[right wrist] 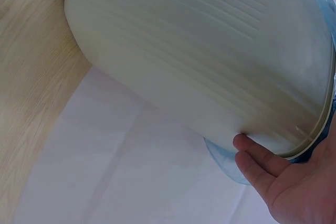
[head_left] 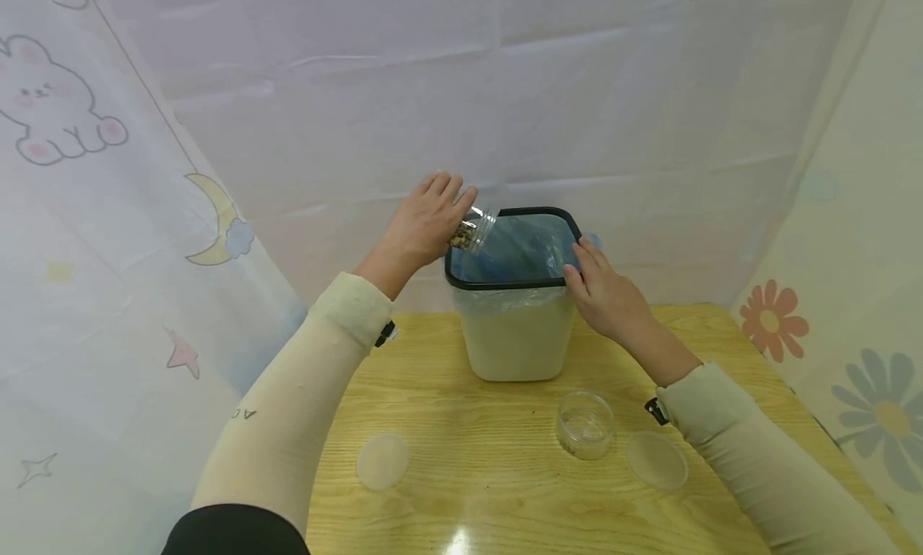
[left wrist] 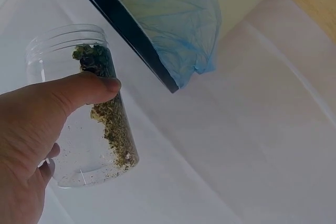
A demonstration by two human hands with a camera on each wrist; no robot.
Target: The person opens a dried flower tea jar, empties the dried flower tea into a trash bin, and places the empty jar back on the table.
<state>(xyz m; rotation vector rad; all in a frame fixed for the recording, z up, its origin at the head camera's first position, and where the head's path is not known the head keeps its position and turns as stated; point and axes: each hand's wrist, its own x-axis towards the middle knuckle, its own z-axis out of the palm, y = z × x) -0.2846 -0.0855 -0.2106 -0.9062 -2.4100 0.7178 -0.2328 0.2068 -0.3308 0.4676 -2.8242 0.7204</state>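
Observation:
My left hand (head_left: 425,223) grips a clear plastic jar (left wrist: 79,129), thumb across its side. Inside, dry brownish-green crumbs (left wrist: 113,124) lie along one wall, with darker leafy bits near the mouth. In the head view the jar tips toward the trash bin (head_left: 515,339), its threaded mouth at the left of the rim. A blue liner bag (head_left: 519,247) lines the bin and folds over beneath its black rim. My right hand (head_left: 613,295) holds the bin's right rim; in the right wrist view two fingertips (right wrist: 244,142) touch the outer wall, while its thumb is hidden there.
On the wooden table (head_left: 447,427) in front of the bin stands a clear round container (head_left: 585,427). A translucent lid (head_left: 657,460) lies to its right, and another pale round lid (head_left: 383,461) to the left. A pale cloth (head_left: 433,82) hangs behind the bin.

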